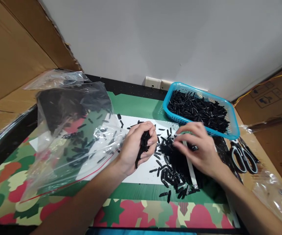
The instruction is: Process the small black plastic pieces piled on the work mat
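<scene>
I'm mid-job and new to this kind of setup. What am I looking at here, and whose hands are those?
There's no machine: these are a person's own bare hands, seen from a camera worn on their head, looking forward and down. There is just this one view. The left hand clutches a bunch of small, slender black pieces. The right hand is over more of them, scattered on a white flat sheet; blur hides whether it grips any. Left of the sheet, partly overlapping it, lies a clear plastic bag with a red line. Behind the right hand, a light-blue plastic basket holds many black pieces. Dark-and-pale-handled scissors lie at right.
</scene>
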`<action>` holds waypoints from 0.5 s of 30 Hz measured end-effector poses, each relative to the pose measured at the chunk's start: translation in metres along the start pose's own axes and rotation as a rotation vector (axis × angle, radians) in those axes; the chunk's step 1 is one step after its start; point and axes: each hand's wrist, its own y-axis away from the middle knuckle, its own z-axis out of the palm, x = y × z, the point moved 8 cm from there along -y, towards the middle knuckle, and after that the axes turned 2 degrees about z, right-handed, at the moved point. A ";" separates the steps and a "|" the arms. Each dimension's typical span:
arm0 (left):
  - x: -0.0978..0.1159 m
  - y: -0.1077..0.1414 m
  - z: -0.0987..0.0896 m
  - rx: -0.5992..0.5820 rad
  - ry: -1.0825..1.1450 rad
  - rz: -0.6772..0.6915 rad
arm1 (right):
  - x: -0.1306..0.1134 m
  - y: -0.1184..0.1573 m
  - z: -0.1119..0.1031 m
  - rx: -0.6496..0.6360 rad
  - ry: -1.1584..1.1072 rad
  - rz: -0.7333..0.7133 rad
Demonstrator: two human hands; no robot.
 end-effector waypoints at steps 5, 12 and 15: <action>-0.007 0.002 0.000 -0.004 0.000 -0.043 | -0.038 0.013 0.051 -0.452 -0.261 0.004; -0.011 0.002 -0.001 0.000 -0.018 -0.068 | -0.041 0.019 0.062 -0.552 -0.238 0.068; -0.012 0.001 -0.001 0.007 -0.029 -0.074 | -0.037 0.017 0.059 -0.540 -0.273 0.098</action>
